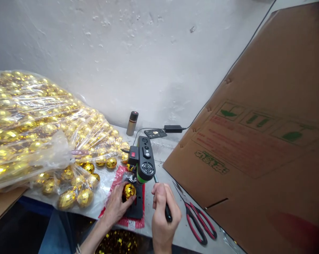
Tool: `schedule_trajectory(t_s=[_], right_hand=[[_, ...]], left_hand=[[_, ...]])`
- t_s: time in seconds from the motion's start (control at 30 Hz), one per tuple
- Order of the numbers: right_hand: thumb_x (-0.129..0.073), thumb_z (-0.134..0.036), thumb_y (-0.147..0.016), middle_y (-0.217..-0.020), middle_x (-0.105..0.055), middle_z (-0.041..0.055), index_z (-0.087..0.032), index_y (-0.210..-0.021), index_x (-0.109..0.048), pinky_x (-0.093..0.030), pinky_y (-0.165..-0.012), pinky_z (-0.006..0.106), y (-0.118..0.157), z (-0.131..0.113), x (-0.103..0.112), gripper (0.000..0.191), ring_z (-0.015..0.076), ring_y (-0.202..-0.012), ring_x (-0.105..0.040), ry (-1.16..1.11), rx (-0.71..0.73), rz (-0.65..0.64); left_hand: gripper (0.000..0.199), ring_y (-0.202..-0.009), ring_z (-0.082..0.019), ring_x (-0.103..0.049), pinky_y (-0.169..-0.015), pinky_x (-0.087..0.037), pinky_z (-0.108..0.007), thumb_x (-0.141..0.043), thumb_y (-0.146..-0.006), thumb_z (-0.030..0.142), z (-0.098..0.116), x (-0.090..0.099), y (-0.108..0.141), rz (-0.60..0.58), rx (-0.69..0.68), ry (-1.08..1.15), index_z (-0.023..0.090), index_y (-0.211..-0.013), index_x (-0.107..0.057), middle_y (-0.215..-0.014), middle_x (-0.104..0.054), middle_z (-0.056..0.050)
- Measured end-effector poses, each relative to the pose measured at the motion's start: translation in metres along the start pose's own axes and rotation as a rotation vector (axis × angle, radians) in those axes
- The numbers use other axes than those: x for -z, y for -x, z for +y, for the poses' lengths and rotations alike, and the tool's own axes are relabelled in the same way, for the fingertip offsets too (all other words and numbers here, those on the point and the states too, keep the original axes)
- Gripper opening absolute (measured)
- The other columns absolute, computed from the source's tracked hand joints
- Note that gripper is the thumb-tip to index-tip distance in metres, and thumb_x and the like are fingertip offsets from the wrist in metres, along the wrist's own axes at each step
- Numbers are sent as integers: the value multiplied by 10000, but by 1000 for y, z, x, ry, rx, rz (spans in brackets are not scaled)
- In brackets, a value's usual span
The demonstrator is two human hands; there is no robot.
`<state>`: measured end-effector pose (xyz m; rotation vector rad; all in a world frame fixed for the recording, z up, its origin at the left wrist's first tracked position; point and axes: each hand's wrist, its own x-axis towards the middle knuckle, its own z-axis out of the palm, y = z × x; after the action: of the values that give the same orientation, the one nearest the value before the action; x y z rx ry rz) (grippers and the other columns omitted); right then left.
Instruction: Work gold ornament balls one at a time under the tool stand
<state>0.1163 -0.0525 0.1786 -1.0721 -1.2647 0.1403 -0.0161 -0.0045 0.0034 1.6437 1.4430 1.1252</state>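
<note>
My left hand [119, 204] holds a gold mirrored ball [130, 191] between thumb and fingers, over the black base [136, 212] of a small bench machine [146, 158]. The machine has a black head with round vents and a red switch at its left. It stands on a red plastic sheet [141, 223]. My right hand [164, 211] is closed around the black-ended lever [168, 213] at the machine's right side. Part of the ball is hidden by my left fingers.
A large clear bag [29, 116] of gold balls fills the left, with several balls [85, 197] near its mouth. Red-black scissors [195, 215] lie right of my right hand, beside a big cardboard box [254, 123]. Behind are a spray can [132, 123], a dark card [155, 133] and a power adapter [173, 128].
</note>
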Motion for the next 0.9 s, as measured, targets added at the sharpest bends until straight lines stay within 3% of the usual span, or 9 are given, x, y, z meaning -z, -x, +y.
schedule_trajectory(t_s=[0.27,0.6,0.9], right_hand=[[-492,-316,-1115,-653,-490,-45,-227,-767,-577,-369,-470,228,2,-2,1,370,105,-515,-434,-9,9,-8],[-467,-183,-1098,-718,-550,-30,-225,-831,-583,-367,-500,232,27,21,3,294,102,-547,-476,-20,73,-27],[-450,-228,-1108,-757,-580,-16,-231,-776,-549,-413,-594,266,59,54,-7,346,128,-643,-554,-68,70,67]], left_hand=[[516,-1168,-384,-732,-1053,-552,-579,-764,-817,328,6,-1,-1,-85,-175,-162,250,-1323,-698,-1254,-797,-131],[551,-1184,-370,-682,-1080,-494,-545,-796,-783,309,4,-9,-6,-137,-143,-224,227,-1316,-680,-1235,-761,-112],[527,-1137,-369,-690,-1040,-497,-540,-785,-782,278,12,-7,-4,-168,-117,-234,230,-1294,-671,-1176,-761,-105]])
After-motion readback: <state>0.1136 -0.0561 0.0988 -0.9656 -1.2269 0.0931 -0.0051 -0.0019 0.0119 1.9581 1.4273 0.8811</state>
